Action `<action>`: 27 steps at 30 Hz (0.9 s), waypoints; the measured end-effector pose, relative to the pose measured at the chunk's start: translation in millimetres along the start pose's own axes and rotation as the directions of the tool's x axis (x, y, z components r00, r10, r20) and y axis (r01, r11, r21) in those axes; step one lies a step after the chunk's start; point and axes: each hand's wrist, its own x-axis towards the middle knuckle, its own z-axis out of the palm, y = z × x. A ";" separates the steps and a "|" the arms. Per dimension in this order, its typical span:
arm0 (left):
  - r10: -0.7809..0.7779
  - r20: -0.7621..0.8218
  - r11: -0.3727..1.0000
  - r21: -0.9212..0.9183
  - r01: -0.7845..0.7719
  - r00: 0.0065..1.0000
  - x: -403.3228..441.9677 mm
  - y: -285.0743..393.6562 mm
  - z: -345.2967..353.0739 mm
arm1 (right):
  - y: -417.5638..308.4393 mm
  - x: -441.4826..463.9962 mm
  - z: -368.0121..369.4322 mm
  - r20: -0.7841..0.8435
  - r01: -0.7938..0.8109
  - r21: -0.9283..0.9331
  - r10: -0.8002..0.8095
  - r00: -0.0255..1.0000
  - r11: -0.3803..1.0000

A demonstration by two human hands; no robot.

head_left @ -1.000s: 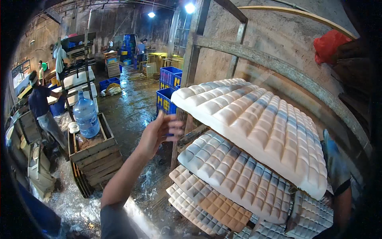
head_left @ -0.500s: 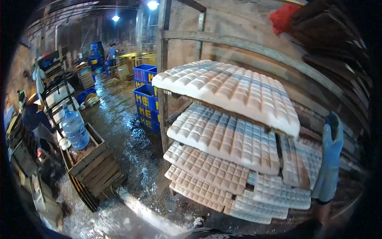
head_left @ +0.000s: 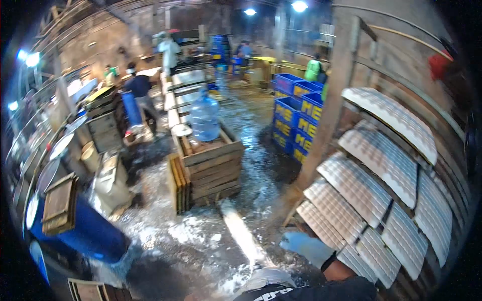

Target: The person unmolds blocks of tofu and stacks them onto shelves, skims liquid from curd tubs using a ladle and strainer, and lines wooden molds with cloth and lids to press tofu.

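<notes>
My right hand, in a pale blue glove, is low in the view, left of the rack's lower shelves. Its fingers stretch to the left, somewhat blurred, and nothing shows in them. Beside it, a wooden rack bears several white slabs marked into squares, which look like tofu. The top slab lies highest on the rack, and a lower slab is nearest my hand. I cannot tell whether the glove touches the rack. My left hand is out of view.
A wooden crate holds a large water bottle. Blue crates are stacked behind the rack. A blue barrel stands left, with wooden frames on it. Several people are farther back, one in a dark shirt. The floor is wet.
The view has swung left, putting the rack farther right. My right hand has come down from its raised position beside the rack to the rack's lower left side.
</notes>
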 end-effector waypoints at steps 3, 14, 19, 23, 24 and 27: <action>-0.020 -0.014 0.966 -0.259 0.016 1.000 -24.4 -7.6 -68.3 | -63.9 37.8 36.6 0.284 0.056 0.177 -0.105 0.953 0.983; -0.285 -0.498 0.684 -0.705 -0.191 0.819 -99.1 -81.3 -286.9 | -251.2 218.0 217.1 0.461 0.084 0.255 -0.197 0.865 0.963; -0.260 -0.726 0.625 -0.629 -0.462 0.637 -170.7 -89.7 -300.7 | -437.6 302.1 324.9 0.519 0.121 0.241 -0.233 0.823 0.963; -0.300 -0.781 0.545 -0.612 -0.573 0.549 -211.8 -106.2 -309.5 | -667.6 244.4 320.9 0.597 0.412 0.279 -0.493 0.633 0.867; -0.338 -0.787 0.580 -0.606 -0.545 0.516 -218.1 -122.1 -303.6 | -701.7 236.7 325.6 0.588 0.519 0.206 -0.528 0.612 0.830; -0.451 -0.759 0.586 -0.648 -0.487 0.469 -230.8 -153.7 -311.3 | -789.1 244.4 405.2 0.628 0.622 0.221 -0.597 0.499 0.751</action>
